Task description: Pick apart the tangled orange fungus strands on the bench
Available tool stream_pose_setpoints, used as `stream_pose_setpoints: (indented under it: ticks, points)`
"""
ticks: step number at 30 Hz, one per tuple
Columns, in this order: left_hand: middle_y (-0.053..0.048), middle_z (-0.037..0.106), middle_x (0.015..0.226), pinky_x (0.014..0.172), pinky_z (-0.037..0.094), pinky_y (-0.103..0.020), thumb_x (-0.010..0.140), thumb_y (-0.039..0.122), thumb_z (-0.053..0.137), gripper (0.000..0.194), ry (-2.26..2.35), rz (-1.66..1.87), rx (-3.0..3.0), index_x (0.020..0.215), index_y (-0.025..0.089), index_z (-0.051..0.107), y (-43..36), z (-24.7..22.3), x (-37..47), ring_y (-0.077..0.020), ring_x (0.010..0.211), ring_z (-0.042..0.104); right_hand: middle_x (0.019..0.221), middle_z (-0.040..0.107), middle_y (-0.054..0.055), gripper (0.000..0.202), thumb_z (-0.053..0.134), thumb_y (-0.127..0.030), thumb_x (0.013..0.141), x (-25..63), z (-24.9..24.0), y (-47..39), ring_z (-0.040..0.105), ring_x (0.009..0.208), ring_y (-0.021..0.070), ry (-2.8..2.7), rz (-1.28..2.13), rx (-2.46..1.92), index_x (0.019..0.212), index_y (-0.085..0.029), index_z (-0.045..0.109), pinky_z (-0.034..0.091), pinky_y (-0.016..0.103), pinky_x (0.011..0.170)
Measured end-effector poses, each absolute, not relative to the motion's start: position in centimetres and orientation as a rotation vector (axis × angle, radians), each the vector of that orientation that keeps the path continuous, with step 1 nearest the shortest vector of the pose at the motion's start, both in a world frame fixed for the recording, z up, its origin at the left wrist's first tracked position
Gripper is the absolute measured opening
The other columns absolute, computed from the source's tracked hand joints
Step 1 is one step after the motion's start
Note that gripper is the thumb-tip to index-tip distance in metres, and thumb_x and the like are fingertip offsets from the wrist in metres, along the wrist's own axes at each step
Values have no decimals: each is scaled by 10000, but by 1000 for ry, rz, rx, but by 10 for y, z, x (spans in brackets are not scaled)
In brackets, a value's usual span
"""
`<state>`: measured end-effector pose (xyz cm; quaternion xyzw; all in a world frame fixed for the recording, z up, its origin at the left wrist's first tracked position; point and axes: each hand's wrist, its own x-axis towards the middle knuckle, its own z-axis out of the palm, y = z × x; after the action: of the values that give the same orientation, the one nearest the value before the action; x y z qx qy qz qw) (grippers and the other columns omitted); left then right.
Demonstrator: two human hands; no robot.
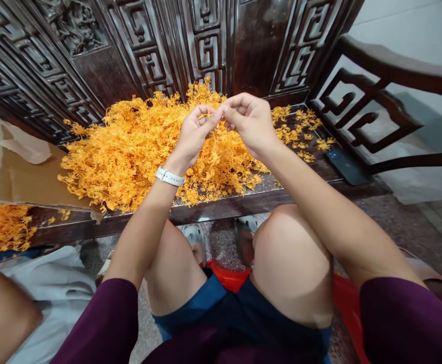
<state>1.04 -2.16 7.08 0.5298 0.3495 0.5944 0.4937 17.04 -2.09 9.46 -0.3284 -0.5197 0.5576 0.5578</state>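
A large heap of orange, spiky, flower-like plastic pieces (130, 151) is piled on a dark wooden bench. Above the heap's right part, my left hand (193, 132) pinches a thin orange piece (209, 112) between thumb and fingers. My right hand (254, 121) meets it there, its thumb and forefinger pressed together at the same spot. The fingertips hide most of what they hold, so I cannot make out its full shape. Some orange strands hang just below my fingers, in front of the heap.
Loose orange pieces (300, 129) lie toward the bench's right end, near a dark phone (347, 166). Carved wood panelling (103, 71) rises behind, with an armrest (380, 96) at right. Cardboard (23, 177) lies left. Another person's arm (4, 308) and more orange pieces (3, 230) are lower left.
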Motion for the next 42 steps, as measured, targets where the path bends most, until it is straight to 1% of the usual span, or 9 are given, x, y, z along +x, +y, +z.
stream_pose_setpoints:
  ticks: [3,7,17,24,28,33,36,39,42]
  points:
    - [34,546,722,640,491,-221,996,462,808,332,832,1404,1329,844,210,654,-21,74,10,-75,643,550,875,679,20,375,968,-436,866,172,94,-21,674,843,182,-1169,1379,-729,1000,-262,664,586,283,638]
    - [37,536,727,674,543,-214,1020,440,783,349,762,1354,1321,822,193,637,-24,79,9,-55,622,546,814,645,-14,324,949,-306,896,172,96,-24,632,750,128,-1120,1493,-620,884,-240,633,600,270,696]
    - [37,495,651,815,622,-319,1071,243,687,305,698,1268,1264,794,199,567,-34,81,2,-113,683,650,748,611,-19,314,881,-257,943,169,104,-36,641,695,165,-1193,1653,-580,839,-255,584,606,339,680]
    - [9,495,705,846,648,-371,1078,403,681,348,724,1369,1219,812,215,560,-35,80,1,-177,832,724,747,570,-28,325,873,-202,920,178,116,-38,555,682,139,-1165,1637,-499,819,-260,570,637,316,726]
    - [-1,575,809,912,656,-356,1117,466,605,330,748,1438,1202,904,215,620,-32,86,4,-165,928,756,791,614,-8,251,888,-254,924,182,103,-24,556,678,143,-1129,1533,-624,878,-254,641,619,300,656]
    - [-12,669,906,883,626,-267,1040,448,748,280,782,1449,1165,920,210,662,-23,82,-7,-123,904,746,919,676,34,115,799,-274,950,206,70,26,648,819,168,-930,1461,-749,976,-248,690,641,280,719]
    - [-5,666,876,847,615,-257,1021,468,769,289,786,1421,1160,920,214,676,-19,76,-14,-113,847,731,1019,692,87,304,662,-521,1023,226,51,51,714,950,228,-800,1388,-820,1084,-225,697,645,339,708]
    - [1,660,842,758,585,-240,1004,518,777,327,803,1381,1165,916,217,685,-18,73,-14,-104,775,703,1043,719,110,517,493,-668,1056,233,41,53,709,878,229,-779,1424,-906,1138,-206,711,604,330,623]
    - [4,682,835,655,529,-211,970,509,823,323,833,1344,1175,898,223,692,-19,74,-9,-83,697,652,975,756,90,489,584,-697,1007,224,50,35,651,748,198,-830,1495,-910,1066,-231,720,559,294,574]
